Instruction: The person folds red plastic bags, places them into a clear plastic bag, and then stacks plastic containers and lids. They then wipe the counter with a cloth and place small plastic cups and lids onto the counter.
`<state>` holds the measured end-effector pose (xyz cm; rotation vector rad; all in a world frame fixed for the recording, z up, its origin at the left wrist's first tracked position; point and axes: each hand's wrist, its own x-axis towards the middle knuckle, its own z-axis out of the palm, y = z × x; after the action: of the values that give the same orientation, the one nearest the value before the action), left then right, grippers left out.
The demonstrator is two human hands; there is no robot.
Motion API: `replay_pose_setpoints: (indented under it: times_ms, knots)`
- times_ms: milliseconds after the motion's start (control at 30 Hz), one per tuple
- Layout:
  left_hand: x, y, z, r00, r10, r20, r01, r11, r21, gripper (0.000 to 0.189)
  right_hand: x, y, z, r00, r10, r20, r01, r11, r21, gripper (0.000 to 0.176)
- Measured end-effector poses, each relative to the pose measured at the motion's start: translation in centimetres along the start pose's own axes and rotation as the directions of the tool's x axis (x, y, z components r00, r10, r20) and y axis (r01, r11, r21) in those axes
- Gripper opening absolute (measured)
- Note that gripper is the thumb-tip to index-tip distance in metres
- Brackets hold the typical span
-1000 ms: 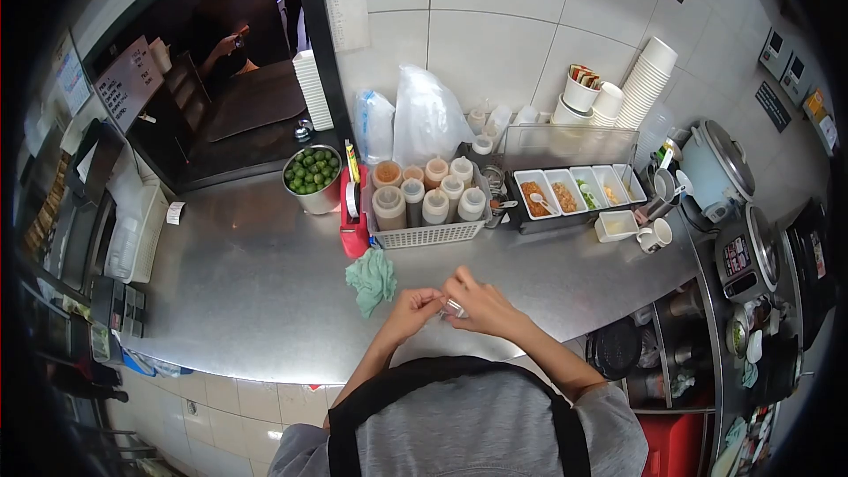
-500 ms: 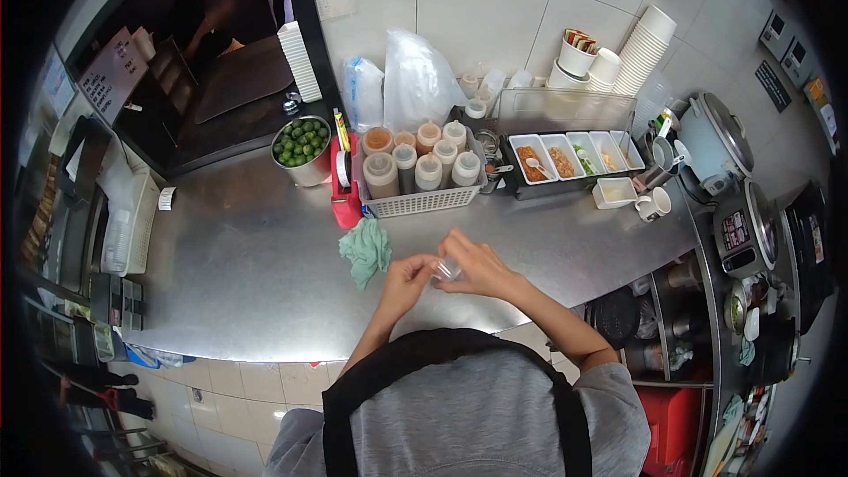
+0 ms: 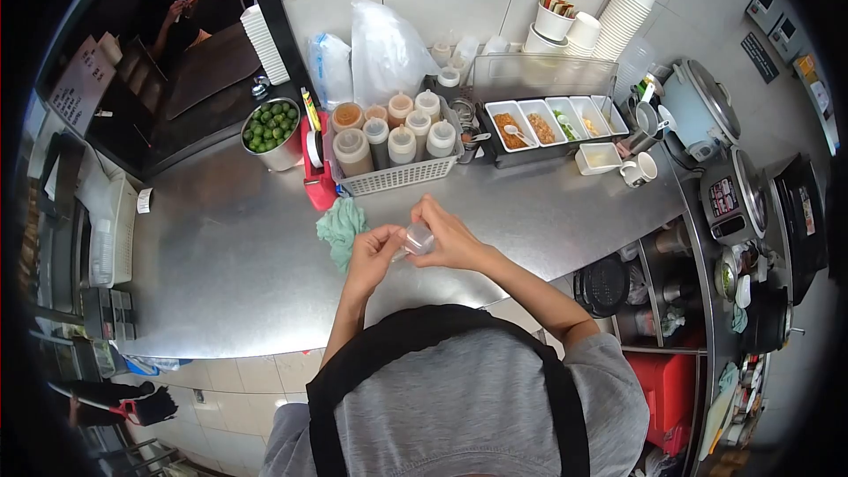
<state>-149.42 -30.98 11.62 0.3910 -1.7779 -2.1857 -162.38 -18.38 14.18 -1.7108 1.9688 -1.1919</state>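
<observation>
A small clear plastic cup is held between my two hands, above the steel counter. My right hand has its fingers wrapped round the cup from the right. At the cup's left side, my left hand pinches its edge or a thin clear piece by it. A crumpled green cloth lies just to the left of my left hand. Beyond the hands stands a grey basket of squeeze bottles.
A pot of green limes and a red tape dispenser stand left of the basket. To the right are a tray of food compartments, a white tub and mugs. Another person shows through the opening.
The view has shifted, so the counter items appear further left and higher. The cup is tilted differently in my hands and shows its round face more clearly.
</observation>
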Motion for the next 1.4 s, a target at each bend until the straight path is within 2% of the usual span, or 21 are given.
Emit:
replay_pose_setpoints:
  times_ms: [67, 167, 267, 367, 433, 533, 667, 767, 867, 967, 1033, 1067, 1133, 1167, 1267, 1400]
  knots:
    - [0.2, -0.5, -0.1, 1.0, 0.012, -0.019, -0.013, 1.0, -0.016, 0.018, 0.1, 0.1, 0.1, 0.999, -0.005, -0.033, 0.007, 0.999, 0.048, 0.053]
    - [0.0, -1.2, 0.0, 1.0, 0.007, -0.02, -0.007, 1.0, -0.026, 0.019, 0.3, -0.3, -1.0, 0.992, 0.018, 0.127, -0.017, 1.0, -0.008, 0.052]
    - [-0.3, -1.6, 0.3, 1.0, -0.002, -0.016, 0.001, 0.999, -0.049, 0.019, 0.1, -0.2, -1.3, 0.978, 0.052, 0.202, -0.049, 0.999, -0.02, 0.051]
    - [-0.2, -1.6, 0.5, 1.0, -0.004, -0.009, 0.004, 1.0, -0.021, 0.019, 0.0, -0.3, -1.6, 0.986, 0.03, 0.164, -0.03, 1.0, -0.004, 0.05]
    - [0.0, -1.0, 0.4, 1.0, 0.011, -0.004, -0.011, 1.0, 0.009, 0.02, 0.0, -1.1, -1.7, 0.987, 0.038, 0.154, -0.027, 0.997, -0.075, 0.049]
    - [-0.1, -0.8, 1.1, 0.999, 0.016, -0.042, -0.008, 0.983, 0.185, 0.02, 0.2, -2.2, -1.6, 0.989, 0.035, 0.142, -0.009, 0.983, -0.181, 0.047]
    - [-0.5, -1.8, 1.2, 0.999, 0.029, -0.016, -0.026, 0.987, 0.156, 0.018, -0.3, -1.8, -1.3, 0.982, -0.02, 0.186, 0.061, 0.974, -0.218, 0.046]
    - [-0.7, -2.8, 1.4, 1.0, 0.015, 0.024, -0.018, 0.992, 0.125, 0.017, -0.5, -0.8, -1.4, 0.962, -0.036, 0.269, 0.084, 0.982, -0.171, 0.046]
    - [-0.7, -3.1, 1.5, 1.0, 0.012, 0.001, -0.012, 0.991, 0.132, 0.016, -0.4, -0.7, -1.9, 0.943, 0.012, 0.332, 0.049, 0.984, -0.174, 0.045]
    - [-0.4, -2.3, 1.8, 0.991, 0.092, -0.092, -0.081, 0.99, 0.114, 0.014, -0.3, -0.9, -1.6, 0.992, 0.001, 0.126, 0.01, 0.996, -0.086, 0.046]
    - [-0.6, -0.9, 2.1, 0.977, 0.146, -0.156, -0.131, 0.986, 0.101, 0.013, -0.1, -0.1, -1.0, 0.999, 0.041, -0.01, -0.04, 0.994, 0.098, 0.047]
    - [-0.6, -0.4, 2.4, 0.959, 0.223, -0.174, -0.181, 0.957, 0.228, 0.013, -0.1, 0.2, -0.6, 0.995, 0.066, -0.076, -0.051, 0.98, 0.191, 0.048]
    - [-0.8, 0.3, 2.8, 0.905, 0.383, -0.188, -0.258, 0.842, 0.473, 0.013, -0.4, -0.1, 0.1, 0.981, 0.148, -0.126, -0.112, 0.961, 0.254, 0.048]
    - [-0.9, 0.4, 2.8, 0.904, 0.379, -0.2, -0.242, 0.837, 0.491, 0.014, -0.6, -0.2, 0.3, 0.972, 0.184, -0.146, -0.136, 0.948, 0.288, 0.048]
    - [-0.6, -0.8, 2.4, 0.925, 0.272, -0.263, -0.204, 0.944, 0.259, 0.016, -1.3, -0.8, 0.3, 0.969, -0.043, -0.242, 0.027, 0.997, -0.069, 0.039]
    - [-0.1, -1.4, 3.1, 0.895, 0.265, -0.36, -0.222, 0.962, 0.157, 0.016, -1.9, -0.1, 2.8, 0.895, -0.083, -0.437, 0.053, 0.995, -0.081, 0.031]
